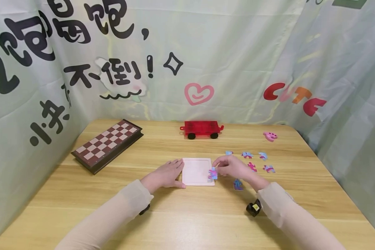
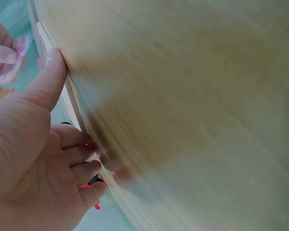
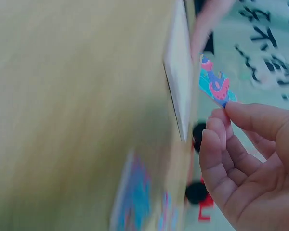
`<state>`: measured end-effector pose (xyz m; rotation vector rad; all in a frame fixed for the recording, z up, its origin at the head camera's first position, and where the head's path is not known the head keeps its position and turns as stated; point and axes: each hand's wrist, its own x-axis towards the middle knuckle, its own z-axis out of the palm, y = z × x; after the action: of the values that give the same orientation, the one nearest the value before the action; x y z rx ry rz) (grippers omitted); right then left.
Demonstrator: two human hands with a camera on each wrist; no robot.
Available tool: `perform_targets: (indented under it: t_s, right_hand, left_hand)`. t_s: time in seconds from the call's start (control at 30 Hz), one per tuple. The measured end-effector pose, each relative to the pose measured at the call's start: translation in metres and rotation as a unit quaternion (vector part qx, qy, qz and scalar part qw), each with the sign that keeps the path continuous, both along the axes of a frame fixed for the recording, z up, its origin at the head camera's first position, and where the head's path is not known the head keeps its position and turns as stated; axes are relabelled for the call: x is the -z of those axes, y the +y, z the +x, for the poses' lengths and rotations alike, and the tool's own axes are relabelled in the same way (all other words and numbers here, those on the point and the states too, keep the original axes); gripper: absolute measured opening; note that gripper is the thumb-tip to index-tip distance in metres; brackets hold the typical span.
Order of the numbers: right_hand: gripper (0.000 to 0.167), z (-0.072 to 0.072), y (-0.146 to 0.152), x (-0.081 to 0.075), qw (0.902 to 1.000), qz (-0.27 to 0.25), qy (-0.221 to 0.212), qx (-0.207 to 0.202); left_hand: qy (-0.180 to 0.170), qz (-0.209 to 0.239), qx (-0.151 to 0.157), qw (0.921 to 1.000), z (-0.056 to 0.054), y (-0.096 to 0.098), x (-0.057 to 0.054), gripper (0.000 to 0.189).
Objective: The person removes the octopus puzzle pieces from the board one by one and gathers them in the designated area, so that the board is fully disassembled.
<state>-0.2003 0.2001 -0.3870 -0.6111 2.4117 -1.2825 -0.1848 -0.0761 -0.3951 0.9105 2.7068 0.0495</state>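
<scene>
A square white puzzle tray (image 1: 196, 172) lies on the table in front of the person. The left hand (image 1: 167, 173) rests along the tray's left side, fingers spread, with its thumb (image 2: 49, 84) at the near corner. Between thumb and fingers, the right hand (image 1: 232, 167) pinches a pink, blue and purple jigsaw piece (image 1: 213, 173) by its edge. In the head view the piece overlaps the tray's right border; the right wrist view shows the piece (image 3: 216, 85) tilted above the tray (image 3: 178, 72), its printed side visible.
Several loose jigsaw pieces (image 1: 247, 155) lie to the right, one piece (image 1: 238, 184) close under the right wrist. Behind stand a red toy wagon (image 1: 201, 128) and a folded chessboard (image 1: 107, 144). A pink toy piece (image 1: 270, 136) lies at the back right. Printed curtains (image 1: 237, 62) enclose the table.
</scene>
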Motion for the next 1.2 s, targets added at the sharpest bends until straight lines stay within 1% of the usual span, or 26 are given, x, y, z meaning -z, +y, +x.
perform_targets:
  t_s: [0.13,0.3,0.37,0.47,0.53,0.63,0.77,0.9,1.2]
  right_hand:
    - [0.016,0.001,0.031,-0.007,0.9998,-0.009,-0.006,0.019]
    - [0.023,0.01,0.072,-0.016,0.9973,0.001,-0.016,0.072]
    - [0.025,0.014,0.089,-0.018,0.996,0.005,-0.021,0.086]
    - [0.028,0.019,0.113,-0.018,0.9949,0.013,-0.033,0.094]
    - [0.029,0.021,0.127,-0.017,0.9947,0.016,-0.045,0.092]
    - [0.03,0.024,0.147,-0.013,0.9929,0.021,-0.07,0.093]
    - [0.032,0.028,0.164,-0.007,0.988,0.034,-0.1,0.113]
    - [0.034,0.032,0.176,-0.002,0.9839,0.046,-0.116,0.128]
    - [0.031,0.035,0.19,0.001,0.9831,0.072,-0.111,0.126]
  left_hand:
    - [0.0,0.002,-0.002,1.0,0.0,-0.001,0.001,0.089]
    - [0.003,-0.001,0.001,1.0,-0.001,-0.002,0.002,0.089]
    - [0.004,-0.002,0.002,1.0,-0.001,-0.002,0.003,0.089]
    - [0.004,-0.001,0.001,1.0,-0.001,-0.003,0.003,0.089]
    - [0.003,0.002,-0.001,1.0,-0.001,-0.003,0.004,0.089]
    - [0.003,0.002,-0.003,1.0,-0.001,-0.003,0.004,0.089]
    - [0.004,0.0,-0.003,1.0,-0.001,-0.002,0.004,0.089]
    - [0.004,0.0,-0.001,1.0,-0.001,-0.002,0.004,0.089]
    - [0.002,0.001,0.002,1.0,-0.001,-0.001,0.002,0.089]
